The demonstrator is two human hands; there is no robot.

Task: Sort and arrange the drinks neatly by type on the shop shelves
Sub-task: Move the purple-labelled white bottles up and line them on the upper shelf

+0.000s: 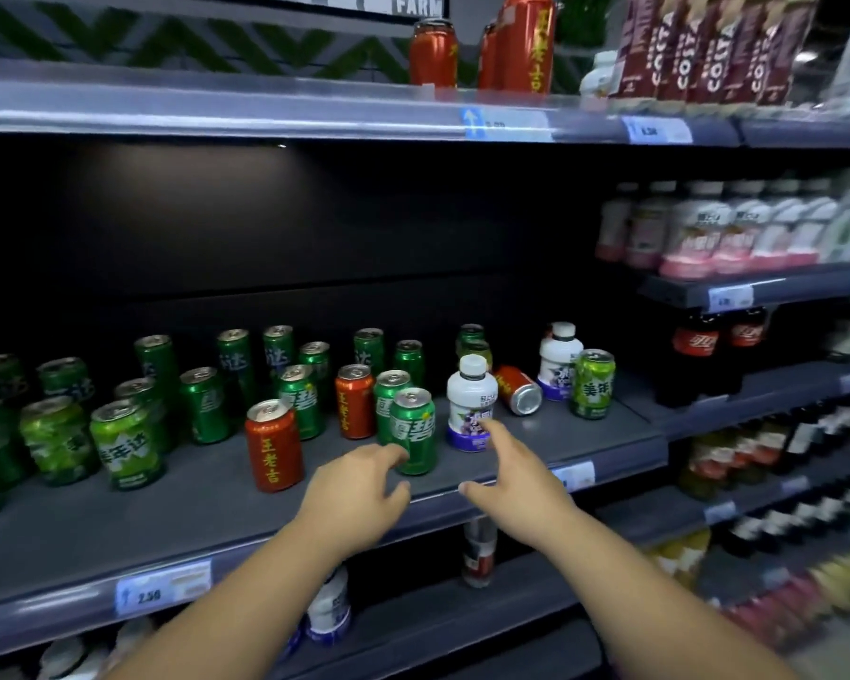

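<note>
Head: left hand (359,488), right hand (516,478) outstretched.

Single head-worn wide-angle view. Looks forward and slightly down, facing the middle shelf (168,522) from close up, with its front edge running across the lower half. Takes in the upper shelf (217,110) at top, the lower shelf (438,615) at bottom and a neighbouring bay (683,292) at right. Blurs toward the right edge.
</note>
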